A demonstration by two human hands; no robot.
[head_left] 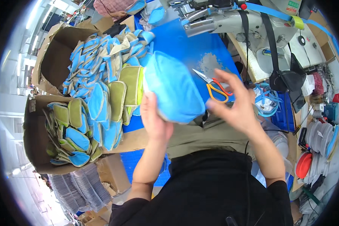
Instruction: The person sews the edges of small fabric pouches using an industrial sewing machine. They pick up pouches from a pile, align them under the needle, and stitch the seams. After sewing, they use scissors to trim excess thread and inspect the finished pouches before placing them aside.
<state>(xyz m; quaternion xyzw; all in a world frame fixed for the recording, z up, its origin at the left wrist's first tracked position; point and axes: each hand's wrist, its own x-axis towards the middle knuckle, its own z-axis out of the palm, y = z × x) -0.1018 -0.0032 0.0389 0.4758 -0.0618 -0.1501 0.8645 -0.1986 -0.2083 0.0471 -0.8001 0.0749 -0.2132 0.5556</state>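
My left hand (156,122) is closed on the lower left edge of a light blue fabric pad (175,88), which is slightly blurred. The pad has rounded corners and a pale border, and hangs above my lap and the table's front edge. To its right, my right hand (240,103) has its fingers spread apart, the thumb close to the pad's right edge. Scissors (217,92) with orange and red handles show between that hand and the pad, with their blades pointing to the upper left; they appear to rest on the blue tabletop (173,35).
Many blue and olive pads (117,100) are heaped on the left of the table. A cardboard box (35,130) holding more pads stands at the left. A sewing machine (248,28) occupies the back right. Near my right forearm sits a blue basket (269,100).
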